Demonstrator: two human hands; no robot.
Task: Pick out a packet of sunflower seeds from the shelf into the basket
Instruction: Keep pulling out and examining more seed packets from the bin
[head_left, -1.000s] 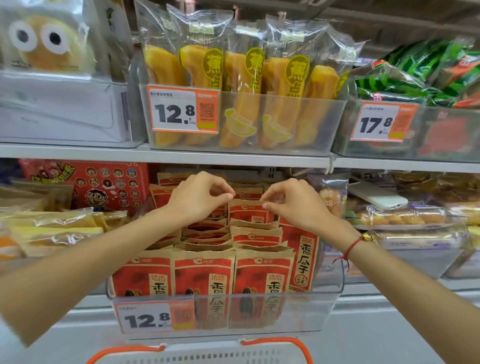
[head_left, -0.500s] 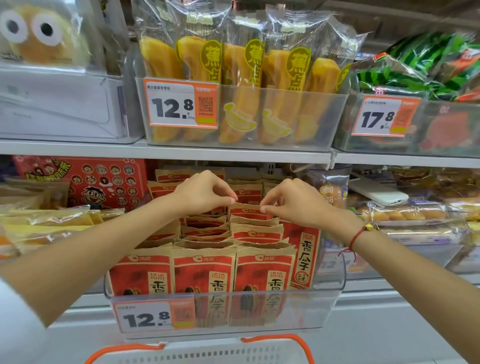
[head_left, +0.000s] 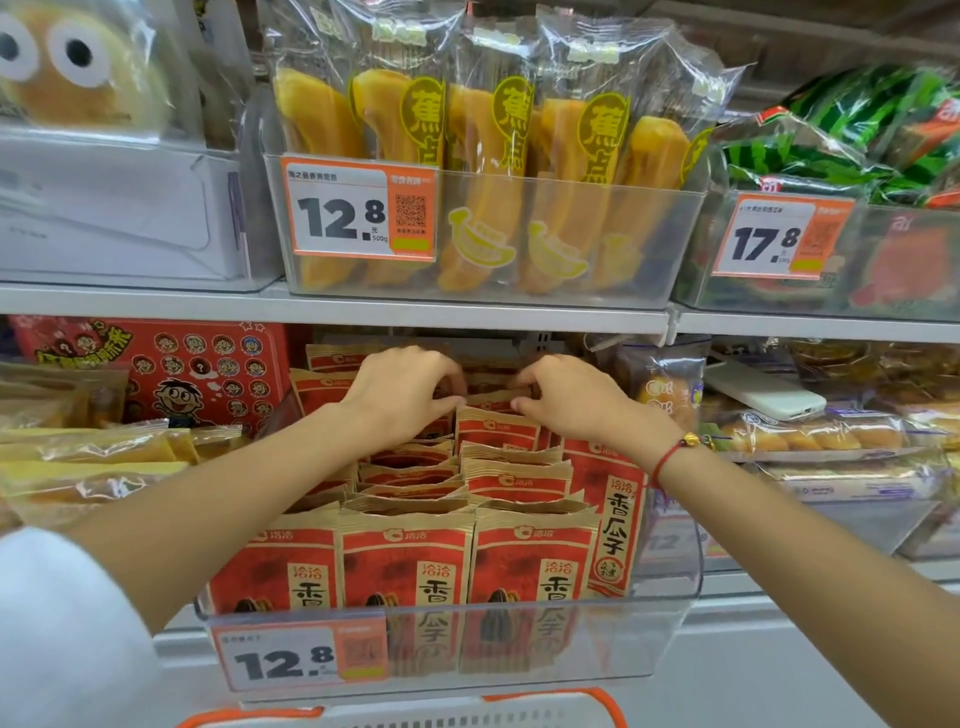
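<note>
We are curling both our left hand (head_left: 400, 395) and right hand (head_left: 576, 397), pinching the top edge of a rear sunflower seed packet (head_left: 488, 400) in the clear bin (head_left: 675, 613).

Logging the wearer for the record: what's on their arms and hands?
Both forearms are bare, no gloves on the left hand or right hand. The right wrist wears a thin red string bracelet with a small gold bead. A white sleeve shows on the left upper arm.

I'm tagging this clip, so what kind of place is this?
Most likely a snack aisle in a shop: price tags on clear shelf bins, rows of sunflower seed packets, and a shopping basket below.
</note>
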